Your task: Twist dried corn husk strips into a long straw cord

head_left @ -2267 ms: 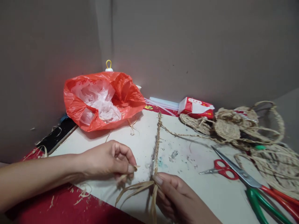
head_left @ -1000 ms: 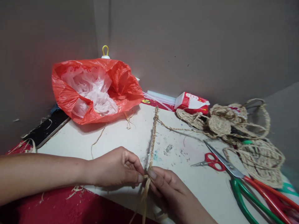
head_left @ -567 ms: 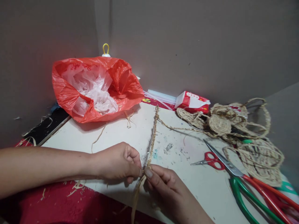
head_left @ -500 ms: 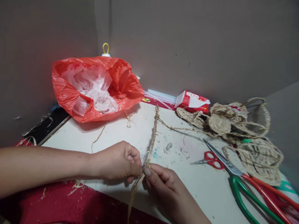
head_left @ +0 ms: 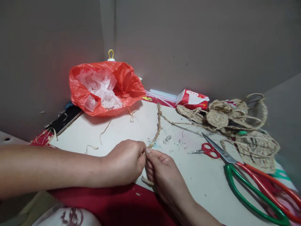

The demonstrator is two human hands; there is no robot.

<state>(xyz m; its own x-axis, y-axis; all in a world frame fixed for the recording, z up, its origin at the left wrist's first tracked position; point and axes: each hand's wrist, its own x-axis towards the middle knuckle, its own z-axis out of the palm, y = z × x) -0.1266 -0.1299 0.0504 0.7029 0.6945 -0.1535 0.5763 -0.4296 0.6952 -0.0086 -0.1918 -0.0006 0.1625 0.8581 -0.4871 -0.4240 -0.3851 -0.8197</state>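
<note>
A thin braided straw cord point(head_left: 158, 127) runs from the middle of the white board point(head_left: 127, 131) down to my two hands. My left hand point(head_left: 128, 161) is closed at its near end, fingers curled in and pressed against the right hand. With thumb and forefinger, my right hand point(head_left: 162, 168) pinches the braid's end. A pale loose strand point(head_left: 147, 181) sticks out beneath the right hand. Most of the strands between the fingers are hidden. From the braid's far end, a thinner twisted cord point(head_left: 178, 123) leads right towards the woven straw pieces point(head_left: 218, 116).
A red plastic bag point(head_left: 131, 84) with white plastic inside stands at the back left, beside a dark flat object point(head_left: 67, 121). A red tissue pack point(head_left: 192, 99) lies at the back. Small red scissors point(head_left: 208, 150) and large shears point(head_left: 231, 175) lie on the right.
Both hands have drawn together and moved up the board. The long loose strand that hung below them is mostly out of sight. The camera view has shifted slightly.
</note>
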